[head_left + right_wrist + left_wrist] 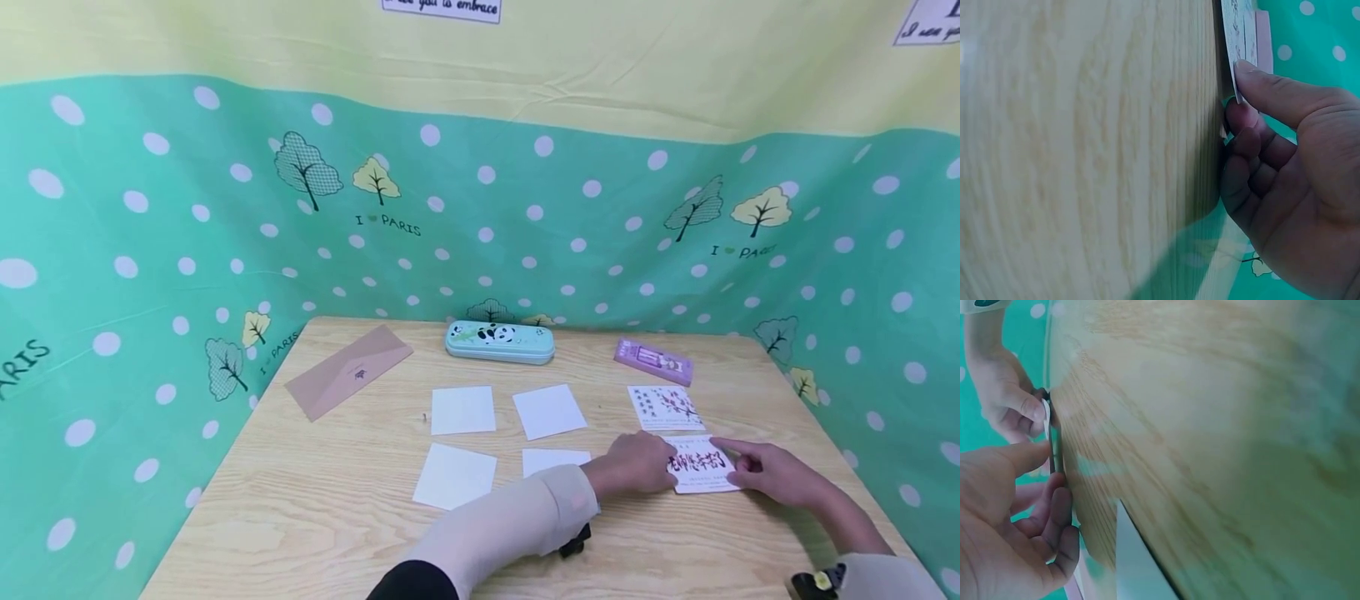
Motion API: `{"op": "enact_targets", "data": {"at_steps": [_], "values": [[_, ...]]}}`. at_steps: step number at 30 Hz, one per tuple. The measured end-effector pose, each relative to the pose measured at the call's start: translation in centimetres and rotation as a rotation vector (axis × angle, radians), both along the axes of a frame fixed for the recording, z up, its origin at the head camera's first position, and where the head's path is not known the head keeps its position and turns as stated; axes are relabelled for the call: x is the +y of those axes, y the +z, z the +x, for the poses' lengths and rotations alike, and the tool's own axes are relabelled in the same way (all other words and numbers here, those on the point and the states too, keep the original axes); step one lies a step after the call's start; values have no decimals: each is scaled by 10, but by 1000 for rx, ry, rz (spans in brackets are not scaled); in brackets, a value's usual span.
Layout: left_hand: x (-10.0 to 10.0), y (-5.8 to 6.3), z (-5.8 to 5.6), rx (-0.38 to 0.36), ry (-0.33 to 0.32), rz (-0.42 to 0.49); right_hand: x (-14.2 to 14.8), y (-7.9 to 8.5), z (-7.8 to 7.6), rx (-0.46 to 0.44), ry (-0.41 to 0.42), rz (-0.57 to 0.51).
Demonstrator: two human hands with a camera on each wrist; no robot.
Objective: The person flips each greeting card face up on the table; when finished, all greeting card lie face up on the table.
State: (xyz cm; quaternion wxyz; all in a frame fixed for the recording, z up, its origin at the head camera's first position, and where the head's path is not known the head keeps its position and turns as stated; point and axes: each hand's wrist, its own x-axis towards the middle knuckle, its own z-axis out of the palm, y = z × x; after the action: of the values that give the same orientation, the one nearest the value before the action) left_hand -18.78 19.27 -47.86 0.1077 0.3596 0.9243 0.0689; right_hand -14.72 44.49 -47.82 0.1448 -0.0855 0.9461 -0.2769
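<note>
A white card printed with red Chinese characters is held at the right of the table. My left hand pinches its left edge, and my right hand pinches the right edge between thumb and fingers. In the right wrist view the thumb lies on the card's face, with fingertips beneath. The left wrist view shows the card nearly edge-on, between both hands. Just beyond it lies another card with small characters and a red blossom branch.
Several blank white cards lie mid-table, one partly hidden by my left arm. Behind them are a blue panda pencil case and a purple box. A brown envelope lies at the back left. A green dotted curtain encloses the table.
</note>
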Motion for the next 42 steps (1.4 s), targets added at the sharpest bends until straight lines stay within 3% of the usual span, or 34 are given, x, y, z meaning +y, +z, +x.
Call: {"op": "enact_targets", "data": {"at_steps": [9, 18, 36, 42], "values": [[4, 5, 3, -27, 7, -27, 3, 3, 1, -5, 3, 5], [9, -3, 4, 37, 2, -67, -3, 6, 1, -36, -58, 48], [10, -5, 7, 47, 17, -99, -8, 4, 1, -26, -89, 150], [5, 3, 4, 1, 21, -22, -9, 12, 2, 11, -45, 95]]}}
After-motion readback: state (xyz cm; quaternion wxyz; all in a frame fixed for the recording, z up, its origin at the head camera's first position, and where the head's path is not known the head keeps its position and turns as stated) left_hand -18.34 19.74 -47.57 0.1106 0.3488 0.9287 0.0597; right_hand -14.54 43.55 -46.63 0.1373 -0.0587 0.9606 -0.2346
